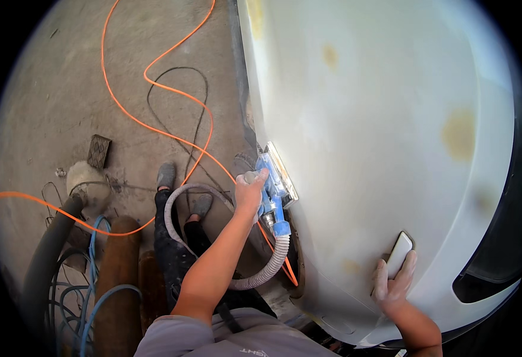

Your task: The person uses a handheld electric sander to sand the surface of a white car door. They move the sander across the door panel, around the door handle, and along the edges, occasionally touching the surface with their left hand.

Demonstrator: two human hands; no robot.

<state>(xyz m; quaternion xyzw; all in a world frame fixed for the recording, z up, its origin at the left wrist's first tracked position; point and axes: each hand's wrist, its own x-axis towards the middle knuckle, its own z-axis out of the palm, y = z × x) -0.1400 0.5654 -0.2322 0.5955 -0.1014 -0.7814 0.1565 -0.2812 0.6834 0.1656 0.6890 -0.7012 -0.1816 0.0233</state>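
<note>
My left hand (pixel 251 189) is wrapped round a blue power sander (pixel 268 178). The sander's flat pad (pixel 282 172) is turned against the side edge of a pale silver-white car panel (pixel 356 178). A ribbed grey hose (pixel 271 269) leaves the sander's blue outlet and curls back past my body. Farther right, my right hand (pixel 397 284), dusty white on the fingers, grips a flat white rectangular block with a dark edge (pixel 399 254). This block lies on the panel; its underside is hidden. Yellowish and dull patches (pixel 458 135) mark the panel.
An orange hose (pixel 207 128) loops over the concrete floor (pixel 52 107), with a thin black cable (pixel 204 89) beside it. At lower left are coiled blue hoses (pixel 88 291), a brown cylinder (pixel 118 285) and a thick dark tube (pixel 47 262). Dark glass (pixel 487 262) borders the panel's right.
</note>
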